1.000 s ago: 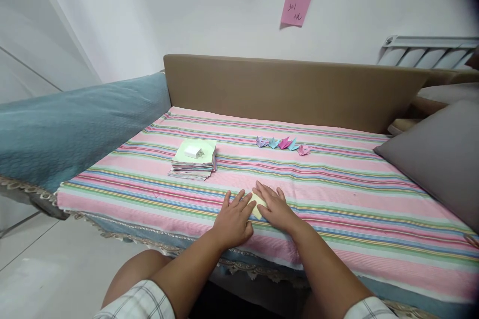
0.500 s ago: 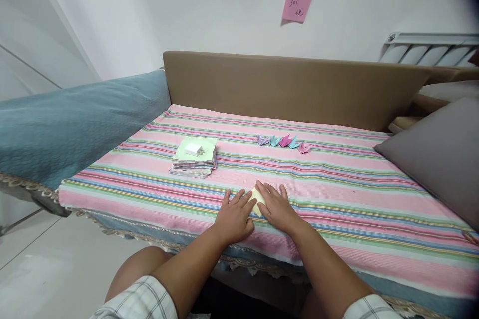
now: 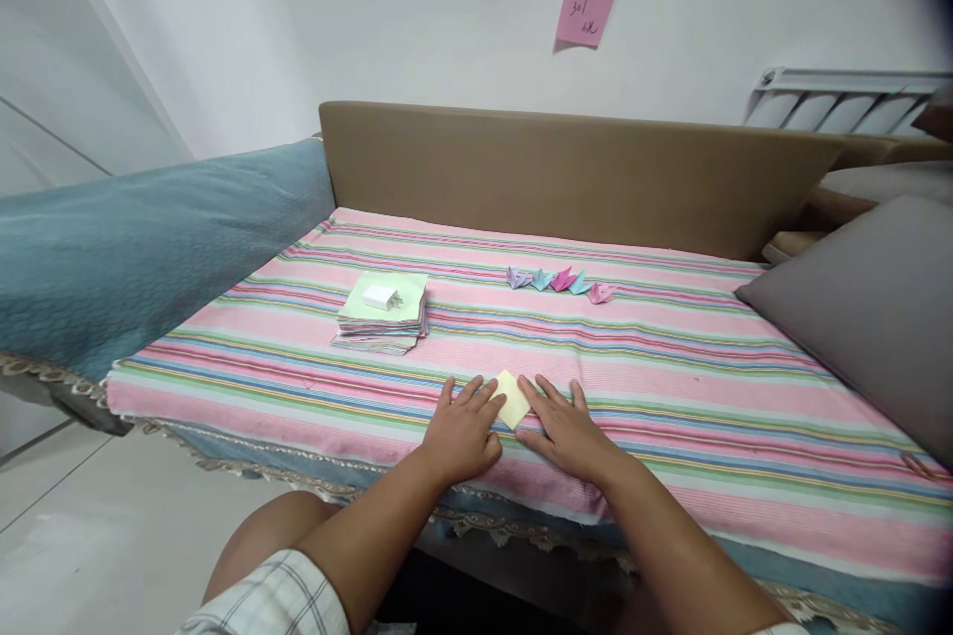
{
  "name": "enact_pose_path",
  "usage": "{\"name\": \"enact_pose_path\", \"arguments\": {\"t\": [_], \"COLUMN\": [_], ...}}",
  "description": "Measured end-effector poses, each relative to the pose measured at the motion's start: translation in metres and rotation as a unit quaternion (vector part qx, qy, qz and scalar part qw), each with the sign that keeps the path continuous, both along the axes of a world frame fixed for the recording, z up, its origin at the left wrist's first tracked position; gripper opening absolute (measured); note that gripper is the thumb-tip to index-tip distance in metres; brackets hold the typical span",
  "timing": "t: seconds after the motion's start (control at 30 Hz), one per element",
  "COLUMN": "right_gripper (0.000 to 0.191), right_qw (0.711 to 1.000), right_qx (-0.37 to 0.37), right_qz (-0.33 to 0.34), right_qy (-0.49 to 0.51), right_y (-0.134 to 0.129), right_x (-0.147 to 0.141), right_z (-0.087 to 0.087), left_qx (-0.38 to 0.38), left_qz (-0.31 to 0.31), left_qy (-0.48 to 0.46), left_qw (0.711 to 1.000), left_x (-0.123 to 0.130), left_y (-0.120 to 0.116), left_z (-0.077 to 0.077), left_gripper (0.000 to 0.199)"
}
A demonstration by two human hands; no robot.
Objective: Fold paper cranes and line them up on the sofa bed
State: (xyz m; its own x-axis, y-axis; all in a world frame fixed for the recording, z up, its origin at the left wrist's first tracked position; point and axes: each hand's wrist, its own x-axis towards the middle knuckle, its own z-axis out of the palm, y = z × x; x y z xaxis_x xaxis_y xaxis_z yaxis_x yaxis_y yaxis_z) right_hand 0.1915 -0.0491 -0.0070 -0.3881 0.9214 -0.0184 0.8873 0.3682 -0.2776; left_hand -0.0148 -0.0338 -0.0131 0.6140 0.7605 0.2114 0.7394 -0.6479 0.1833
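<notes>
A small pale yellow paper (image 3: 511, 400), diamond-shaped, lies flat on the pink striped cloth (image 3: 640, 387). My left hand (image 3: 463, 430) rests palm down at its left side, fingers spread, with a fingertip on the paper's left edge. On the other side my right hand (image 3: 564, 425) lies with its fingers apart, the fingertips at the paper's right edge. Beyond the hands, several folded paper pieces (image 3: 562, 279) in purple, blue and pink sit in a row. To the left is a stack of square papers (image 3: 382, 319) with a white plug adapter (image 3: 381, 297) on top.
A brown backrest (image 3: 551, 174) runs along the far side. A blue-covered armrest (image 3: 171, 238) is at the left, a grey cushion (image 3: 871, 308) at the right. A pink note (image 3: 587, 8) hangs on the wall.
My right hand has slid a little to the right, and more of the yellow paper shows. The left hand stays nearly in place; the view has shifted slightly.
</notes>
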Motion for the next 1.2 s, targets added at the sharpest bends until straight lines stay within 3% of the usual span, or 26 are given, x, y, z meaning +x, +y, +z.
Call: {"name": "enact_pose_path", "arguments": {"t": [0.57, 0.73, 0.9, 1.2], "right_gripper": [0.064, 0.049, 0.04, 0.035], "right_qw": [0.998, 0.998, 0.991, 0.987], "right_qx": [-0.054, 0.008, 0.088, 0.112], "right_qz": [-0.003, -0.027, -0.007, -0.023], "right_qy": [0.03, 0.064, 0.096, 0.114], "right_y": [-0.006, 0.001, 0.007, 0.008], "right_x": [0.018, 0.015, 0.012, 0.006], "right_z": [0.006, -0.002, -0.009, -0.01], "left_qx": [0.005, 0.003, 0.011, 0.027], "left_qz": [-0.014, 0.007, 0.002, 0.0], "left_qy": [0.003, -0.008, -0.009, -0.015], "left_qw": [1.0, 1.0, 1.0, 1.0], "left_x": [-0.001, -0.001, -0.001, -0.001], "left_y": [0.001, 0.0, 0.0, 0.0], "left_z": [0.001, 0.002, 0.001, -0.002], "left_gripper": [0.049, 0.052, 0.052, 0.048]}}
